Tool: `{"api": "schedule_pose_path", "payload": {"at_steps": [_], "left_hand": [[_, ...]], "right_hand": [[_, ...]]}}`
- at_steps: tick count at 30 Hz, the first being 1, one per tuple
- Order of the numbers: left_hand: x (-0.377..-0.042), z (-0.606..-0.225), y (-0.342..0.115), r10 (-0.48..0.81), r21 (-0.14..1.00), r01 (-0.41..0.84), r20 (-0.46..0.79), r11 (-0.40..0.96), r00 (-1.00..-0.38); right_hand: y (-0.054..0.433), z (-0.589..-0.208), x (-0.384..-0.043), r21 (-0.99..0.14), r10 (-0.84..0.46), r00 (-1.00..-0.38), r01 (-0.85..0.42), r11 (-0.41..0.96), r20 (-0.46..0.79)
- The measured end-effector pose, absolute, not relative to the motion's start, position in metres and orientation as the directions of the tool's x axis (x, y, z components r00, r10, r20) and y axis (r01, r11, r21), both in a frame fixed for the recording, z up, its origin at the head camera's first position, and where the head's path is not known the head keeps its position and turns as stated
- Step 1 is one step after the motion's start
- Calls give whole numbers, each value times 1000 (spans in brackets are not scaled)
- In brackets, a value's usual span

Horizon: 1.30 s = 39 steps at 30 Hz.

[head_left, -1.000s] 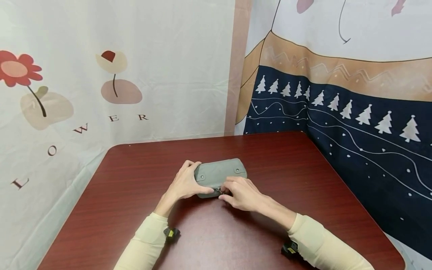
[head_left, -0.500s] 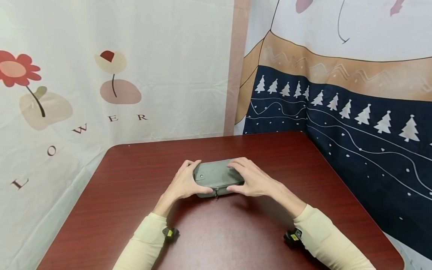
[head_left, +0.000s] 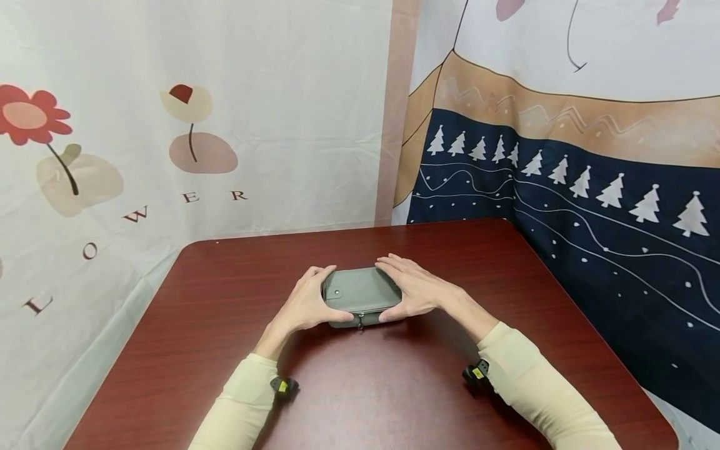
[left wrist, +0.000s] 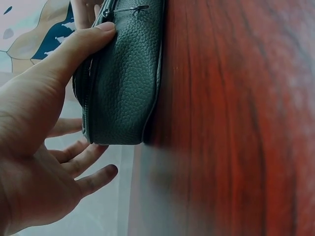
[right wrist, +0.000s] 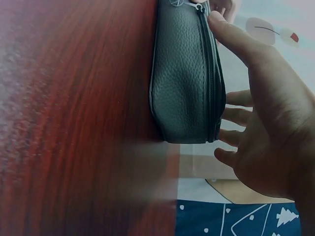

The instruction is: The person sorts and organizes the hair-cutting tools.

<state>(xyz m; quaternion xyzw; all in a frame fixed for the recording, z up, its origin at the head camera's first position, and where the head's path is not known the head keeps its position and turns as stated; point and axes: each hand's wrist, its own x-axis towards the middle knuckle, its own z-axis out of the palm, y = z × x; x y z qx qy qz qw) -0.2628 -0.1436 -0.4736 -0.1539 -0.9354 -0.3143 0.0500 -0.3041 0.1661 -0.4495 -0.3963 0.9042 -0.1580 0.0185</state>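
Observation:
A grey-green leather zip pouch point(head_left: 360, 286) lies flat on the table, a snap tab showing on the left of its top. My left hand point(head_left: 306, 303) holds its left end, thumb along the front edge and fingers round the back. Around the right end is my right hand point(head_left: 416, 290), its thumb at the front and its fingers reaching over the far edge. Between the two thumbs a zipper pull point(head_left: 361, 322) hangs down the front. Pebbled leather on the pouch's side point(left wrist: 125, 83) fills the left wrist view; the zipper runs along its upper edge point(right wrist: 211, 83) in the right wrist view.
The dark red wood-grain table point(head_left: 360, 387) has rounded corners. Behind it hangs a pale curtain point(head_left: 304, 112) with printed flowers and letters. A navy cloth with white trees point(head_left: 562, 206) runs down the right side.
My right hand has left the zipper pull at the front and moved to the pouch's right end, its fingers shifting further toward the back edge. My left hand stays in place.

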Motion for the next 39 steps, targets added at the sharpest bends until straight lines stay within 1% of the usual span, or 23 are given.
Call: {"api": "schedule_pose_path", "payload": {"at_steps": [10, 21, 31, 34, 39], "left_hand": [[-263, -472, -146, 261, 580, 316, 180, 751, -949], [-262, -472, -146, 278, 578, 338, 193, 743, -941], [-252, -464, -149, 324, 575, 344, 141, 743, -935], [-244, -458, -148, 331, 552, 376, 184, 744, -925], [-232, -451, -139, 281, 521, 424, 332, 741, -900]], "right_hand": [[158, -447, -310, -284, -722, -690, -704, 651, 53], [153, -448, -310, -266, -711, -701, -698, 665, 62], [151, -452, -311, -226, -691, -716, -692, 686, 94], [151, -452, -310, -226, -684, -724, -684, 693, 92], [152, -453, -310, -231, -675, -732, -674, 701, 88]]}}
